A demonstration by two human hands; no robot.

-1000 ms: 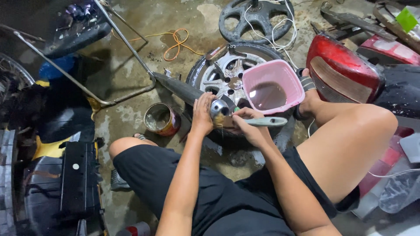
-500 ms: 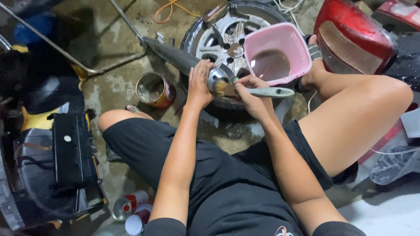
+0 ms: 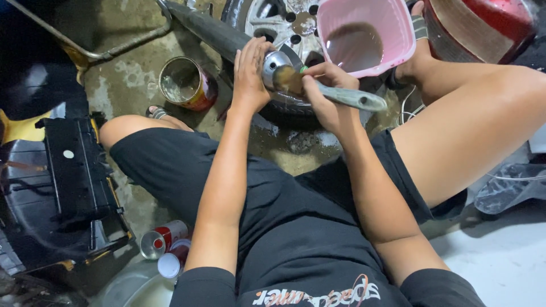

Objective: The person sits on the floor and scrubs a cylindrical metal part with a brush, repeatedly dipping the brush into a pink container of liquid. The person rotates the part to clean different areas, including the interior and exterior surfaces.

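Wet concrete floor (image 3: 131, 85), wheel (image 3: 273, 23), pink tub (image 3: 398, 23), open tin (image 3: 185, 82)

The left hand (image 3: 250, 71) wraps the long metal tube (image 3: 224, 37), which runs off toward eleven o'clock. At its three o'clock the right hand (image 3: 324, 94) sets a paintbrush (image 3: 335, 94) against the tube's end, over a wheel (image 3: 278, 23). A basin (image 3: 392, 23) of liquid sits at one o'clock, an open tin can (image 3: 185, 82) at nine, and two spray cans (image 3: 165, 247) at seven beside the thigh.

Open tin (image 3: 185, 83); red spray cans (image 3: 165, 239)
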